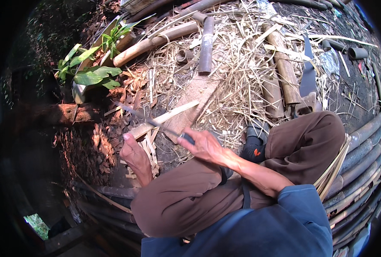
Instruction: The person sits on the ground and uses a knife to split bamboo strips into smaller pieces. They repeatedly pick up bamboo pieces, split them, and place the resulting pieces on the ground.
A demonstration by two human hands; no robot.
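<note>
My right hand [204, 144] grips the dark handle of a long thin knife [144, 117], whose blade points up and to the left. My left hand [135, 157] holds the near end of a pale split bamboo strip [167, 116] that runs up and to the right across a flat wooden block [193, 101]. The blade lies across the strip just above my left thumb. Short bamboo offcuts [149, 150] lie between my hands. My knees in brown trousers fill the lower middle.
Bamboo poles [285, 68] and a dark tube [206, 43] lie on a heap of straw-like shavings ahead. A large cleaver-like blade [308, 75] rests at right. Long bamboo poles [366, 158] run along my right. Green plants [89, 73] and a log [59, 113] stand left.
</note>
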